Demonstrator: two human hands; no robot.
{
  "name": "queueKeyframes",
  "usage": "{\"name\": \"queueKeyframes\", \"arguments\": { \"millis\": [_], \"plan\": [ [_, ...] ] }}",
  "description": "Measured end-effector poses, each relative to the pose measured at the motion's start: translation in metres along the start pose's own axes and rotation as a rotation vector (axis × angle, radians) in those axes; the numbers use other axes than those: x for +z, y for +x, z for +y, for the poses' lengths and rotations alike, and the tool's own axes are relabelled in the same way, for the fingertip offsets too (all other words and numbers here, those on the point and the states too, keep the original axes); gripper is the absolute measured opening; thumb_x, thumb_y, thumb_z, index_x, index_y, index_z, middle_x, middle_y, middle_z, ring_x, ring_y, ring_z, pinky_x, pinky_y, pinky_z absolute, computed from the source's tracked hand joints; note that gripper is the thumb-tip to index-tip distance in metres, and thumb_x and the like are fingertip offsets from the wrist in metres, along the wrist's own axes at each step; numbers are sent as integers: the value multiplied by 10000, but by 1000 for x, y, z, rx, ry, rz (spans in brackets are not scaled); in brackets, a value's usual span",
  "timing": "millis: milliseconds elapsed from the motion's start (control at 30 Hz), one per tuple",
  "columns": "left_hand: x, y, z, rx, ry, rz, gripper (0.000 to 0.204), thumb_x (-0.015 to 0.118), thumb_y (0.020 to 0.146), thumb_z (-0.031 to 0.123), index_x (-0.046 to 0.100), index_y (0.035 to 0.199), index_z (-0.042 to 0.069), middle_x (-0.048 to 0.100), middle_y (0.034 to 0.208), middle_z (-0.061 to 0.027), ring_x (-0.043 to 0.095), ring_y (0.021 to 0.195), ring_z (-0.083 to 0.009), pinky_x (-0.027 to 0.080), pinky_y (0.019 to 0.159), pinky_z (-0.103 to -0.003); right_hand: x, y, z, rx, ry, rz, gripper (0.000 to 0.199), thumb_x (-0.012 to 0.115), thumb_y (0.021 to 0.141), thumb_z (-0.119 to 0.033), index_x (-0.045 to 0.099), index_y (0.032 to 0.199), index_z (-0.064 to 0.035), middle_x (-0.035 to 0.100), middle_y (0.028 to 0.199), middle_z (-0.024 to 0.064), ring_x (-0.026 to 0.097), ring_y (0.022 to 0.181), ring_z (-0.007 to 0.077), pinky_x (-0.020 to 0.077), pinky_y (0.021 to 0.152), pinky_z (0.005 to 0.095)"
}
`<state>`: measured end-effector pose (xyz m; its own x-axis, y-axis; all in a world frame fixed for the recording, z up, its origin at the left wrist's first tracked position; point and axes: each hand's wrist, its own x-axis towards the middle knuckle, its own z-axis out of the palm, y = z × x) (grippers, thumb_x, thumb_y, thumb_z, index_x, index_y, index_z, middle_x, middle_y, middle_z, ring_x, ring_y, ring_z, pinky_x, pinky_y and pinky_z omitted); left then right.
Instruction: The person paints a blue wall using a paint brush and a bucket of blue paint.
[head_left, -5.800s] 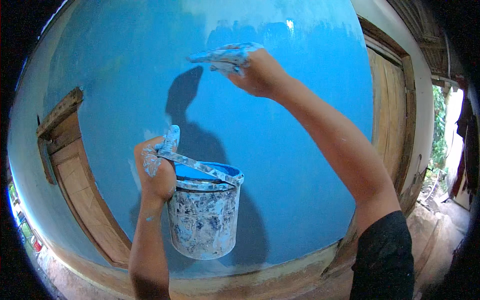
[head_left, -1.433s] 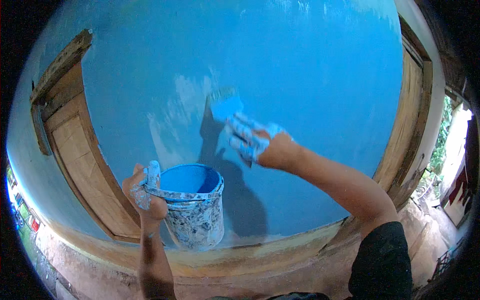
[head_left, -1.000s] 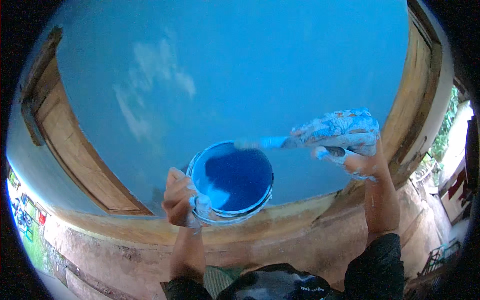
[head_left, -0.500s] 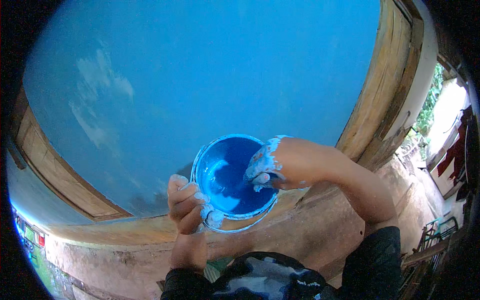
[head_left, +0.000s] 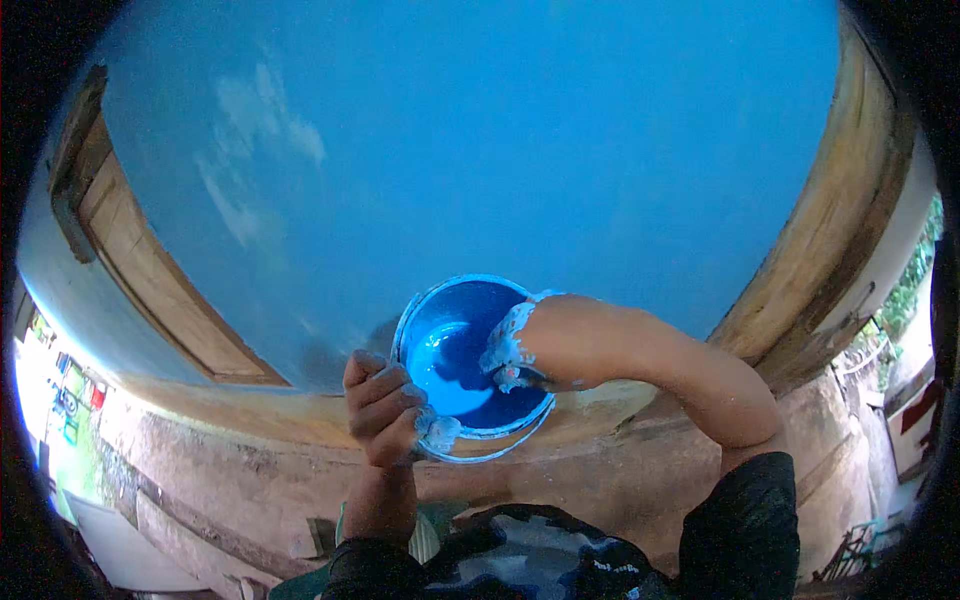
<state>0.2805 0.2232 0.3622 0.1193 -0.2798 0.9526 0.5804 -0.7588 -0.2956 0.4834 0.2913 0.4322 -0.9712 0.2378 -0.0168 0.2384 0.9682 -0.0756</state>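
Note:
A round blue paint bucket [head_left: 424, 314] is held up in front of the wall, with glossy blue paint [head_left: 445, 375] inside. My left hand [head_left: 388, 408] is closed at the near left side of the bucket's rim, its thumb smeared with pale paint. The thin handle curves along the near side below the rim. Reaching in over the right rim, my right hand [head_left: 512, 345] is coated in light blue paint past the knuckles. Its fingers are curled down inside the bucket; whatever they hold, if anything, is hidden.
A blue wall [head_left: 560, 150] with a pale patch [head_left: 265, 120] rises ahead. Wooden frames stand on both sides, a panelled one [head_left: 165, 270] at left and a post [head_left: 800, 240] at right. Below runs a bare earthy ledge or floor [head_left: 230, 450]. A metal rack [head_left: 855, 550] is at lower right.
The view has turned, so the wall and frames sit further right in the picture. My right hand has shifted slightly left and lower in the bucket. My left hand keeps its grip.

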Motion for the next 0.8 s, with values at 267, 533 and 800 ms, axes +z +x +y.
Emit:
{"name": "queueKeyframes", "arguments": {
  "millis": [267,533,800],
  "plan": [
    [-33,-19,-4,-6,166,-106,292,658,824,282,541,959,51,621,783,-119,602,714,-300,437,665,-452,7,-2,30,-144,735,654,152,703,735,-68,692,883,-38,680,958,101,635,837,189,492,773,320],
    [-64,-22,-1,-23,336,-156,465,650,785,456,523,854,15,594,656,-111,573,575,-261,363,531,-369,51,50,52,47,1260,805,140,715,767,-86,678,880,-13,672,840,47,606,752,114,476,678,259],
    [-86,-6,-1,-113,382,-255,582,558,813,601,505,873,25,579,646,-96,560,549,-248,363,541,-369,57,63,49,109,1395,748,129,698,799,-85,639,853,16,657,803,109,635,686,167,515,601,280]
  ]
}}
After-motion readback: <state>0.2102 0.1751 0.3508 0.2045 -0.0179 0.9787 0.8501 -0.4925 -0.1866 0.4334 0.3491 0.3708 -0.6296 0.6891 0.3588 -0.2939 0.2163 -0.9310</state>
